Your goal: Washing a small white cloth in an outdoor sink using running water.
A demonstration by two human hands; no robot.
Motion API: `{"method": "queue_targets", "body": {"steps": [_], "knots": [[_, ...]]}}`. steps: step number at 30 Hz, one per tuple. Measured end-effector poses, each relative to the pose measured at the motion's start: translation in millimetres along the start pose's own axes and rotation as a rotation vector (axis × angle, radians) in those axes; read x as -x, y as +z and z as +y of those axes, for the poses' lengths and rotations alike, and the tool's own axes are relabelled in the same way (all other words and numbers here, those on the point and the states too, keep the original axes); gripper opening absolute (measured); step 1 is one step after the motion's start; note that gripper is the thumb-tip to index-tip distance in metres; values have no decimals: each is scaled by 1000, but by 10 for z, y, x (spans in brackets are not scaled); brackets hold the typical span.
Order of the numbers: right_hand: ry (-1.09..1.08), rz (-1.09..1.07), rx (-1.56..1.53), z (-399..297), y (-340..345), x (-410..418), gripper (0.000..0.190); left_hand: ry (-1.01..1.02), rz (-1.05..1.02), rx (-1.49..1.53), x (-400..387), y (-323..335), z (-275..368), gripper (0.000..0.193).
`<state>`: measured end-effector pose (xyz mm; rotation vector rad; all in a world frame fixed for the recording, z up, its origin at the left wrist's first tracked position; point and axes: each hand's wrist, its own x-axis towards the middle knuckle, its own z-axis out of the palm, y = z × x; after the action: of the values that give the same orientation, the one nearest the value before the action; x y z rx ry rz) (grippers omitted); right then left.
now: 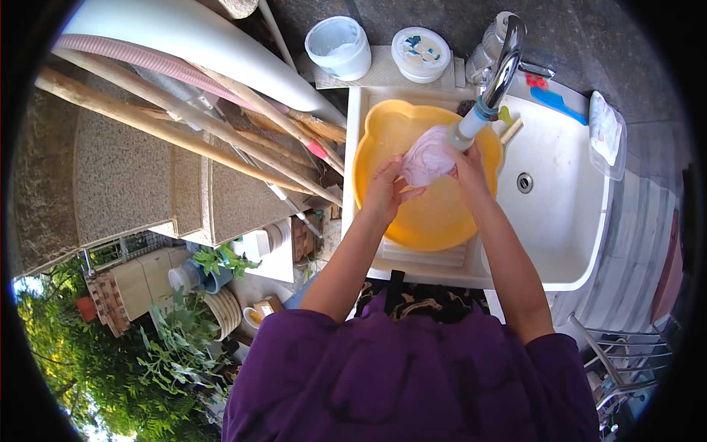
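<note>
A wet-looking, pale pink cloth (428,157) is bunched between my two hands, over a yellow plastic basin (373,132). My left hand (389,185) grips the cloth's left edge, thumb and fingers partly spread. On the other side my right hand (469,166) holds it just under the faucet's spout; some of those fingers are hidden. The chrome faucet (509,61) ends in a whitish nozzle (469,126) that hangs right above the cloth. Water appears to lie in the basin, which stands on the ribbed washboard part (425,255) of a white sink (558,232).
At right in the sink bowl is a drain (525,183), with a scrub brush (512,131) on the divider. A blue brush (559,106) and a plastic tray (607,135) line the rim. Two white tubs (338,48) stand behind. Wooden poles (165,138) lean at left.
</note>
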<state>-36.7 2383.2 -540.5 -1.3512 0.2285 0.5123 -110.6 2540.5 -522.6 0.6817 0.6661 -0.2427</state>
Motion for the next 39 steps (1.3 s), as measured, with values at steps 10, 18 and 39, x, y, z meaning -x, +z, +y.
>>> {"method": "queue_targets", "body": {"steps": [10, 18, 39], "knots": [[-332, 16, 1027, -100, 351, 321, 29, -15, -560, 517, -609, 140, -581, 23], [-426, -46, 577, 44, 572, 408, 40, 166, 33, 72, -584, -218, -343, 30], [14, 58, -74, 4, 32, -9, 35, -32, -291, 15, -114, 343, -151, 52]]}}
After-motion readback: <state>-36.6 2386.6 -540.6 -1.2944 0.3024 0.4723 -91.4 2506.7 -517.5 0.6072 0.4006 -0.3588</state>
